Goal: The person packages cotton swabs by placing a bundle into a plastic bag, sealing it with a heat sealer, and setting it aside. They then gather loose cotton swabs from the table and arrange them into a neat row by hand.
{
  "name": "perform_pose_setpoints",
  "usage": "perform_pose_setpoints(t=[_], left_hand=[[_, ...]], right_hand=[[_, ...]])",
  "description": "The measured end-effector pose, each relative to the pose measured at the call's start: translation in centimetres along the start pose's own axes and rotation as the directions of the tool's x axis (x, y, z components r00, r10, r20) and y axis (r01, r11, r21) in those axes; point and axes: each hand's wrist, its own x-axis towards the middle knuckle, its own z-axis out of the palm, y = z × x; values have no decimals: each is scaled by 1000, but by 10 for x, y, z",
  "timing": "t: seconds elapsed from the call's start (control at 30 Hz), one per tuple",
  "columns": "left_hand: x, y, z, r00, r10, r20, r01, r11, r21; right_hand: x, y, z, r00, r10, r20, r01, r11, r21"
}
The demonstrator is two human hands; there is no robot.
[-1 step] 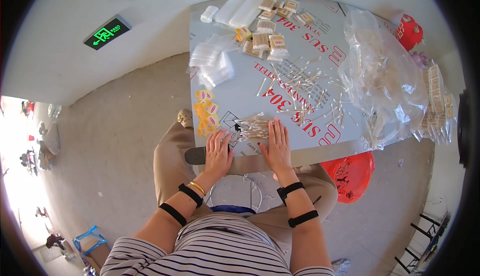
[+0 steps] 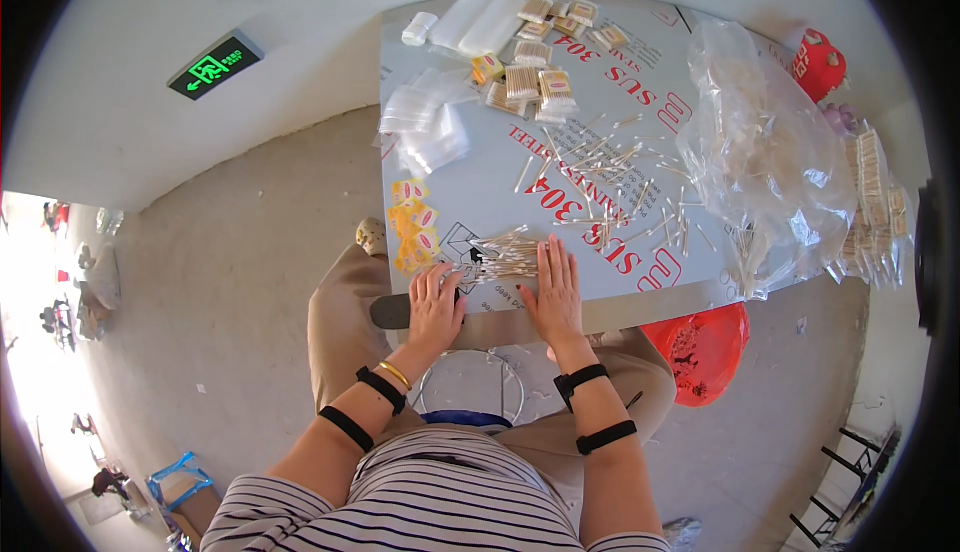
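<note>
A pile of cotton swabs [image 2: 508, 256] lies roughly lined up near the table's front edge, between my two hands. My right hand [image 2: 558, 287] rests flat with its fingers stretched out, its edge against the pile's right end. On the other side, my left hand [image 2: 434, 300] lies palm down with fingers apart and slightly bent, a little short of the pile's left end. Neither hand grips anything. More loose swabs [image 2: 610, 177] are scattered beyond the pile. Small yellow printed cards [image 2: 413, 227] lie just beyond my left hand.
Clear flat bags [image 2: 425, 117] lie at the table's left, with packed swab bundles [image 2: 522, 83] at the back. A large clear plastic bag [image 2: 760, 152] covers the right side, beside more swab packs [image 2: 872, 192]. A red bag [image 2: 705, 357] hangs below the front edge.
</note>
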Motion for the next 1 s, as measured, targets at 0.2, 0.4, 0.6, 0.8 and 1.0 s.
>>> perform_pose_setpoints(t=[0.2, 0.4, 0.6, 0.8, 1.0], left_hand=[[12, -10, -11, 1000, -9, -19, 8, 999, -53], [-11, -7, -13, 999, -18, 28, 22, 992, -122], [35, 35, 14, 998, 58, 8, -57, 992, -113], [64, 55, 30, 990, 114, 78, -113, 993, -24], [83, 41, 45, 946, 204, 251, -244, 959, 144]], right_hand=[[0, 0, -2, 1000, 18, -21, -17, 999, 36], [-4, 1, -3, 998, 29, -54, -26, 998, 62], [-7, 0, -5, 995, 62, -80, -56, 996, 74], [-10, 7, -9, 988, 99, -122, -88, 992, 93], [-7, 10, -5, 990, 78, -116, -72, 996, 55]])
